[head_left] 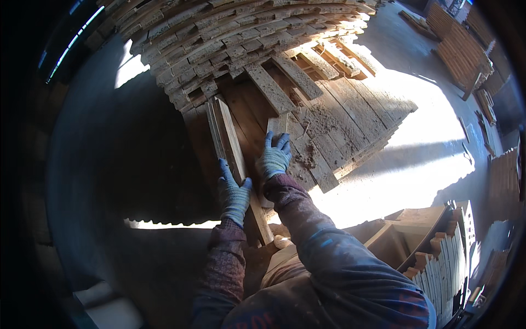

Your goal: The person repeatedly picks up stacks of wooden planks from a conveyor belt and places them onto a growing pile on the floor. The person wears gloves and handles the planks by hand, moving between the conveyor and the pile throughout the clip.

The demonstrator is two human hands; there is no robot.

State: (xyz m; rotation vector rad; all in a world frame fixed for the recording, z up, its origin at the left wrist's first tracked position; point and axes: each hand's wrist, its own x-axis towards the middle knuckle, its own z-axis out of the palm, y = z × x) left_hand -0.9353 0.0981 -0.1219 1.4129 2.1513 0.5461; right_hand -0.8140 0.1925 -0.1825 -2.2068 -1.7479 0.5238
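Note:
A few long, narrow wooden planks (229, 140) lie close side by side, running from the pile toward my body. My left hand (235, 198), in a pale striped work glove with blue fingertips, straddles them with index finger and thumb on opposite sides. To its right, my gloved right hand (275, 159) has its fingers apart, the tips at the near end of a short pale board (278, 125). Whether it bears any of that board's weight cannot be made out. Dusty wide boards (329, 123) spread beyond my right hand, strewn with dirt and chips.
A tall stack of dirt-covered slats (241, 35) rises at the far side. Two loose slats (271, 90) jut from it toward me. At lower right stands a wooden box (402, 236) beside upright planks (441, 268). More stacked wood (457, 49) stands at far right.

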